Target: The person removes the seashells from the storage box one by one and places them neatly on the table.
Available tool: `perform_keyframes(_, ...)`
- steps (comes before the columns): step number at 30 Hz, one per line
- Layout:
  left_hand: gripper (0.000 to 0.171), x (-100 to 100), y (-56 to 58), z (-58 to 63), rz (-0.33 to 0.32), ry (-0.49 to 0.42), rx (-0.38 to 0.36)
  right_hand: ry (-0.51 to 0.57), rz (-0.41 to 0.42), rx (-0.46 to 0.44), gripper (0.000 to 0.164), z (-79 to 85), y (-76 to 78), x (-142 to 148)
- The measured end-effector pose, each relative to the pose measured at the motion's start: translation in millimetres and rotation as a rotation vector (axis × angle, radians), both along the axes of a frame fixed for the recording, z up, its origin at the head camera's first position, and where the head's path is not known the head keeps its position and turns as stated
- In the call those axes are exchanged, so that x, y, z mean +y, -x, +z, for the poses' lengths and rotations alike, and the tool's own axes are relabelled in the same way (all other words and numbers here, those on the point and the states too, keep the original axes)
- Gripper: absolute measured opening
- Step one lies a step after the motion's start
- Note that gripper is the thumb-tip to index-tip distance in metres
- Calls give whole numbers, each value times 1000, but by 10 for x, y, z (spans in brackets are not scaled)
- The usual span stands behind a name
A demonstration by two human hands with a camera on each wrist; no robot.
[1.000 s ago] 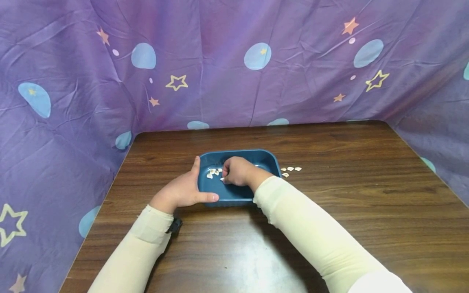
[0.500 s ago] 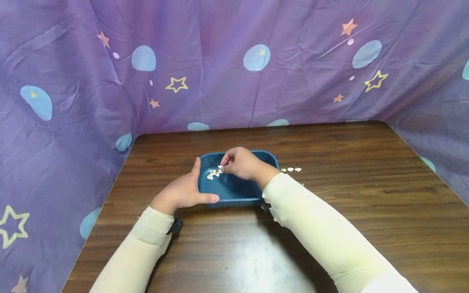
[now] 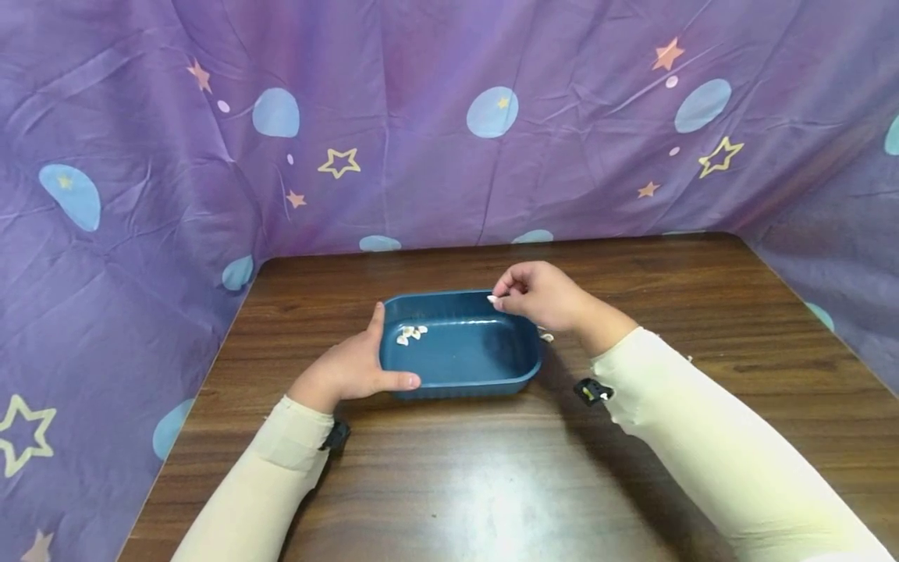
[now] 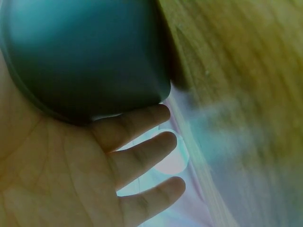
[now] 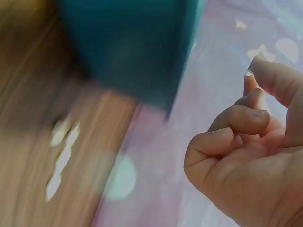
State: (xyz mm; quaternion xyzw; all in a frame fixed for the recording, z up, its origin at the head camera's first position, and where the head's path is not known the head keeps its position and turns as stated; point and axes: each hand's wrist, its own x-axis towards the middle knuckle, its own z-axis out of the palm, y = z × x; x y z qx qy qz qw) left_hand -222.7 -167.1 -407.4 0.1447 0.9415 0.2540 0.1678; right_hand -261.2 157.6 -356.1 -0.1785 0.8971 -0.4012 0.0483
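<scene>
Near the blue tray [image 3: 460, 355], seemingly a white shell [image 3: 492, 298] in right hand [image 3: 549, 298].

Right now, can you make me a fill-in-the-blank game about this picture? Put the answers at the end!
1. The left hand touches the blue tray at its ____ end.
2. The right hand pinches a small piece whose color is ____.
3. Other pieces lie on the brown table, just to the ____ of the tray.
4. The cloth behind the table is mostly ____, with stars on it.

Missing words: left; white; right; purple.
</scene>
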Motion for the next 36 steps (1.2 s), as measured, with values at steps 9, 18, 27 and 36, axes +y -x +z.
perform_keyframes(9,144,-25,-22,25,12,-14,-25,-166,-42,-3,7,-174,-3,661)
perform_keyframes(18,143,-30,-20,32,17,-19,-36,-290,-18,-41,9,-428,-17,867)
perform_keyframes(27,142,2,-19,8,18,-18,-29,-426,-11,-31,12,-536,1,860)
perform_keyframes(36,145,9,-10,6,4,-15,-17,-470,-6,-1,12,-578,7,865)
